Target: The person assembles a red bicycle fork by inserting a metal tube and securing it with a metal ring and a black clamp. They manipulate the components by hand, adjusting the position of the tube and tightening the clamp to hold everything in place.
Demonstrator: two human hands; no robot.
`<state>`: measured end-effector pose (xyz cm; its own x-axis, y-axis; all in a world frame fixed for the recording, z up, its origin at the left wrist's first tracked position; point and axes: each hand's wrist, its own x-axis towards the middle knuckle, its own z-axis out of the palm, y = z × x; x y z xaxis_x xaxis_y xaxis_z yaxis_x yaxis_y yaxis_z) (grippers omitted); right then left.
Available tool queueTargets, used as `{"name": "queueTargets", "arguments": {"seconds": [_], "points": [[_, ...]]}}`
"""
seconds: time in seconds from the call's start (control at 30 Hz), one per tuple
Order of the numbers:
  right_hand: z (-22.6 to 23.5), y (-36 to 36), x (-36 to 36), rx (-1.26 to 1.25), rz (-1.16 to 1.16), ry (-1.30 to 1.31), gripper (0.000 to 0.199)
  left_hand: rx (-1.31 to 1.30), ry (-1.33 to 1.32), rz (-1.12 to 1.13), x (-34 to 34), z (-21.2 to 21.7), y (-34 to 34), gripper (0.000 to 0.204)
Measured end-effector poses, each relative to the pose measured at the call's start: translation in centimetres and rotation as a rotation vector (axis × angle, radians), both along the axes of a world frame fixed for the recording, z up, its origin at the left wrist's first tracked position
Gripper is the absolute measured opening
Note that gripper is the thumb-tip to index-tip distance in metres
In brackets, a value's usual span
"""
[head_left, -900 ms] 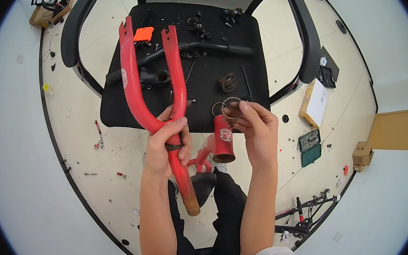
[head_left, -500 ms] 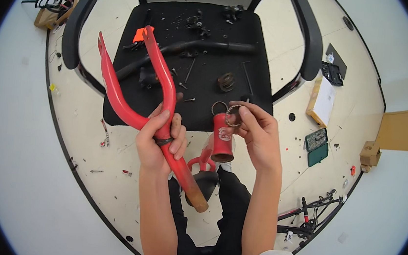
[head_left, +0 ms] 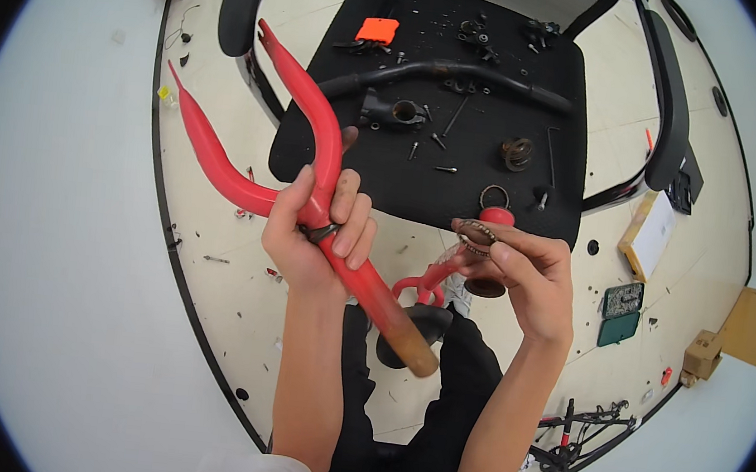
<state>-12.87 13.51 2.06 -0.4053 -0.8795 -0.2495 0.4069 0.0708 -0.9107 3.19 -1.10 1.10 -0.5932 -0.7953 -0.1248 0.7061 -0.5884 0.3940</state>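
Observation:
My left hand (head_left: 319,230) is wrapped round a red bicycle fork (head_left: 319,135) just below its crown. The two fork legs point up and to the left, while the steerer tube, brownish at its end, slants down to the right. A dark ring sits on the steerer base by my fingers. Between thumb and fingertips, my right hand (head_left: 537,283) pinches a caged ball-bearing ring (head_left: 478,235), tilted nearly flat. Behind that hand stands the red head tube (head_left: 496,216) of a frame, partly hidden. A second thin ring (head_left: 495,186) shows at its upper end, against the seat.
A black chair seat (head_left: 466,176) carries a handlebar (head_left: 449,68), a stem (head_left: 390,110), a rusty coiled part (head_left: 516,154), an orange piece (head_left: 377,30), a hex key (head_left: 551,153) and several bolts. Armrests flank it. A green case (head_left: 621,314) and a black bicycle frame (head_left: 577,437) lie at right.
The whole view has shifted, with the chair now further right and higher. My right hand has turned the bearing ring flatter and now covers more of the head tube. My left hand keeps its grip.

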Motion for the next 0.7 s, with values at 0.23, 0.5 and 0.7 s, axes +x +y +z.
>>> {"name": "queueTargets", "arguments": {"seconds": [0.23,0.5,0.7], "points": [[-0.6,-0.2,0.3,-0.141,0.091,0.038,0.028,0.003,0.218,0.03,0.2,-0.1,1.7,0.064],[-1.2,0.9,-0.5,-0.203,0.022,-0.019,0.053,-0.256,0.37,0.229,1.5,2.3,2.9,0.063],[-0.3,0.6,-0.1,-0.225,0.02,-0.064,0.061,-0.166,0.312,0.396,3.6,0.9,0.3,0.055]]}}
